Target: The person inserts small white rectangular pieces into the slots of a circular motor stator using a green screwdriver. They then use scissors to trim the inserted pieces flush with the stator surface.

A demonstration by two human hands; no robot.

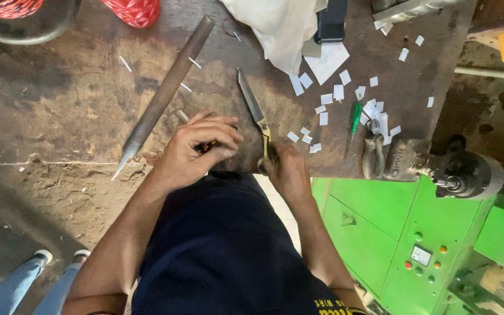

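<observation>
My left hand (196, 149) curls over a small dark object with orange and red bits (206, 146) at the near edge of the worn wooden workbench (77, 99). The object is mostly hidden under the fingers. My right hand (287, 169) grips the brass-coloured handles of a long pair of scissors (255, 114). Its steel blades point away from me across the bench and look closed.
A long metal file (161, 96) lies diagonally to the left. Several white paper scraps (336, 93), a green screwdriver (354, 122), pliers (373, 153) and a white plastic bag (281, 26) lie on the right. A green machine (403, 233) stands at lower right. Another person's feet (59, 256) are at lower left.
</observation>
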